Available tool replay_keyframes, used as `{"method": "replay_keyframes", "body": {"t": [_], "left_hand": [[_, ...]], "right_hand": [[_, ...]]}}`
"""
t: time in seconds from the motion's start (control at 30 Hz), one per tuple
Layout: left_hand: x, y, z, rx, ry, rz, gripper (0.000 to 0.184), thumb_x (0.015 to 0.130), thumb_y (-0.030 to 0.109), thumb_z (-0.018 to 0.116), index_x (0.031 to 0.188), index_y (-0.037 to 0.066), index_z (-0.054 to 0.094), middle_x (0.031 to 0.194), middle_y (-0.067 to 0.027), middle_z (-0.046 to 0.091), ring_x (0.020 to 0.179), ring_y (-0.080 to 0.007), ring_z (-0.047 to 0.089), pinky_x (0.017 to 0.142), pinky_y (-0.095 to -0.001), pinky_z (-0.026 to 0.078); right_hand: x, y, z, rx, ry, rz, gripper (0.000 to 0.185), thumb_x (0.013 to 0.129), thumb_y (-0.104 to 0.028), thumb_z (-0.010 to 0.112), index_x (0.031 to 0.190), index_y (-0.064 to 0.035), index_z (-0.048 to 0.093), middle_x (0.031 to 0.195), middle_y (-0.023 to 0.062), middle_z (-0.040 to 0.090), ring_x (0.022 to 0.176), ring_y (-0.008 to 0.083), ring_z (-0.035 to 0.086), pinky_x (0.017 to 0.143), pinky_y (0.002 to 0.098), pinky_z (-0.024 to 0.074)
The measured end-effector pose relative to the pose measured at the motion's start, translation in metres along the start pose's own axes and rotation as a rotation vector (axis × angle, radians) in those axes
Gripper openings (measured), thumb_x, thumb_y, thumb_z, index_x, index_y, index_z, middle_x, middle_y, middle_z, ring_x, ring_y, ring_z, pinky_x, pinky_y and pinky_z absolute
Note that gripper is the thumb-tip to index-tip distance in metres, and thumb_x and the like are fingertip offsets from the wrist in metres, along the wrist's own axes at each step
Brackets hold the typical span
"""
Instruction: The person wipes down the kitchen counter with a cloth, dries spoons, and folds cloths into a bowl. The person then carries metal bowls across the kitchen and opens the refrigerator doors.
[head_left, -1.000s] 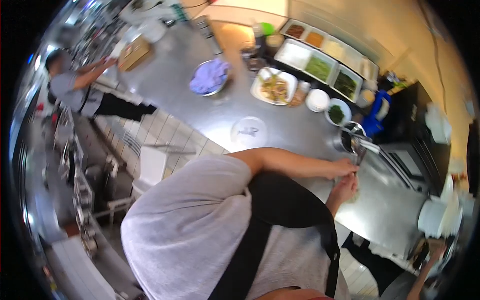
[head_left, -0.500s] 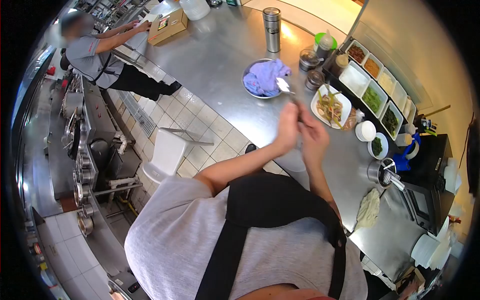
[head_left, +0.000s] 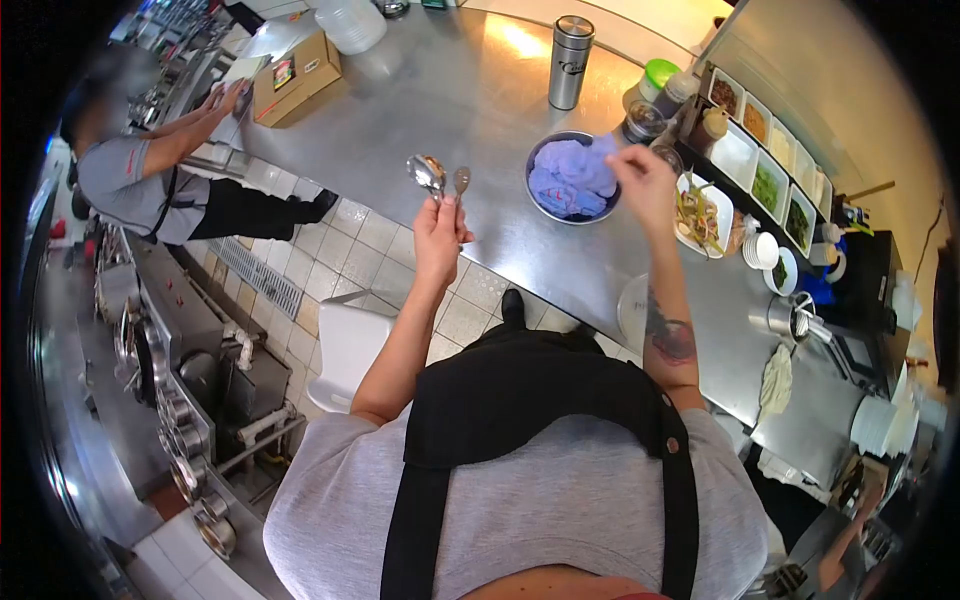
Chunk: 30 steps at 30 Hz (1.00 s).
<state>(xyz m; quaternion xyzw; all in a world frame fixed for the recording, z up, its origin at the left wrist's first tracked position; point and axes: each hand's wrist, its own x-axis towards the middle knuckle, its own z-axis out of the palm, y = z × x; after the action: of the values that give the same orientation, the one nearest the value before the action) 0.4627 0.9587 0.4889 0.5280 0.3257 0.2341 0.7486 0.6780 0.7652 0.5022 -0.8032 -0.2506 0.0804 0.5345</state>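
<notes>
My left hand (head_left: 438, 240) is closed around the handles of metal spoons (head_left: 426, 174), their bowls pointing up and away from me over the counter's edge. With its fingers pinched, my right hand (head_left: 645, 180) grips the upper edge of a purple cloth (head_left: 572, 178). The cloth lies bunched inside a round metal bowl (head_left: 533, 200) on the counter. Just right of that hand is a white dish (head_left: 722, 205) of sliced vegetables and other food.
On the steel counter (head_left: 450, 90) stand a steel tumbler (head_left: 570, 65), a cardboard box (head_left: 298, 80) and sauce bottles (head_left: 708, 132). Food trays (head_left: 733, 150) line the right side. A white chair (head_left: 345, 350) stands at lower left. A co-worker (head_left: 130, 180) stands at far left, hands near the box.
My hands, close together before, have parted. The left moved left with the spoons; the right moved up to the purple cloth and took hold of it. The camera view has shifted.
</notes>
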Motion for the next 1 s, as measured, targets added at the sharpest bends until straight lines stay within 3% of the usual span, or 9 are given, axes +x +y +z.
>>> {"method": "replay_keyframes", "body": {"t": [0.27,0.33,0.43,0.53,0.57,0.67,0.77,0.87,1.0], "left_hand": [[0.008,0.013,0.083,-0.251,-0.310,0.007,0.012,0.095,0.016,0.048,0.088,0.008,0.043,0.064,0.0022,0.041,0.048,-0.0054,0.035,0.045,-0.0238,0.036],[0.006,0.017,0.103,-0.254,-0.337,0.026,0.011,0.095,0.015,0.047,0.088,0.007,0.043,0.063,0.0026,0.041,0.048,-0.0049,0.034,0.043,-0.0233,0.033],[0.010,0.019,0.118,-0.094,-0.313,0.091,0.012,0.094,0.011,0.049,0.084,0.005,0.044,0.061,0.0020,0.044,0.047,-0.0063,0.038,0.042,-0.0234,0.032],[0.022,0.026,0.116,0.410,-0.280,0.492,0.011,0.091,0.010,0.051,0.084,0.003,0.048,0.061,0.0009,0.048,0.049,-0.0077,0.044,0.044,-0.0248,0.035],[0.022,0.030,0.116,0.451,-0.326,0.426,0.010,0.089,0.009,0.053,0.084,0.000,0.050,0.060,-0.0018,0.051,0.053,-0.0088,0.048,0.048,-0.0263,0.038],[0.025,0.037,0.121,0.565,-0.383,0.640,0.010,0.089,0.008,0.053,0.086,-0.001,0.049,0.060,-0.0067,0.052,0.054,-0.0112,0.049,0.050,-0.0288,0.040],[0.031,0.037,0.121,0.668,-0.450,0.607,0.015,0.087,0.008,0.053,0.096,-0.002,0.049,0.073,-0.0193,0.060,0.064,-0.0323,0.063,0.057,-0.0372,0.047],[0.033,0.039,0.127,0.703,-0.459,0.662,0.012,0.087,0.007,0.053,0.091,-0.003,0.048,0.071,-0.0166,0.061,0.061,-0.0283,0.062,0.056,-0.0366,0.047],[0.041,0.028,0.127,0.683,-0.308,0.602,0.012,0.088,0.008,0.054,0.088,-0.002,0.049,0.066,-0.0142,0.059,0.055,-0.0247,0.058,0.053,-0.0349,0.045]], "right_hand": [[-0.007,-0.066,0.003,1.051,-0.002,-0.081,0.020,0.088,-0.010,0.060,0.106,-0.0012,0.059,0.098,0.0031,0.066,0.085,0.0127,0.060,0.073,0.0264,0.0479],[-0.013,-0.067,0.023,0.503,0.053,-0.228,0.023,0.085,-0.009,0.062,0.107,-0.0012,0.058,0.101,0.0070,0.065,0.091,0.0138,0.060,0.077,0.0278,0.0477],[-0.018,-0.071,0.032,0.195,0.136,-0.211,0.027,0.082,-0.009,0.064,0.107,-0.0011,0.057,0.095,0.0113,0.066,0.088,0.0168,0.062,0.074,0.0292,0.0481],[-0.010,-0.070,0.033,0.093,0.259,-0.278,0.027,0.080,-0.011,0.065,0.103,0.0000,0.057,0.086,0.0147,0.065,0.080,0.0205,0.063,0.070,0.0313,0.0486],[-0.007,-0.072,0.034,0.062,0.295,-0.254,0.024,0.082,-0.015,0.063,0.099,0.0003,0.058,0.080,0.0148,0.064,0.073,0.0240,0.062,0.067,0.0333,0.0484],[0.007,-0.070,0.030,0.100,0.307,-0.157,0.023,0.084,-0.015,0.062,0.099,0.0017,0.059,0.083,0.0109,0.064,0.072,0.0169,0.059,0.065,0.0279,0.0462],[0.016,-0.059,0.030,0.361,0.226,-0.009,0.022,0.087,-0.018,0.060,0.099,0.0014,0.061,0.081,0.0048,0.064,0.068,0.0110,0.057,0.060,0.0244,0.0446],[0.026,-0.032,0.038,0.937,0.163,0.217,0.022,0.089,-0.017,0.059,0.101,0.0013,0.061,0.086,0.0019,0.063,0.071,0.0064,0.056,0.062,0.0220,0.0459],[0.023,-0.037,0.037,0.622,0.172,-0.050,0.020,0.088,-0.013,0.058,0.103,0.0014,0.060,0.087,0.0025,0.063,0.075,0.0065,0.056,0.065,0.0223,0.0478]]}}
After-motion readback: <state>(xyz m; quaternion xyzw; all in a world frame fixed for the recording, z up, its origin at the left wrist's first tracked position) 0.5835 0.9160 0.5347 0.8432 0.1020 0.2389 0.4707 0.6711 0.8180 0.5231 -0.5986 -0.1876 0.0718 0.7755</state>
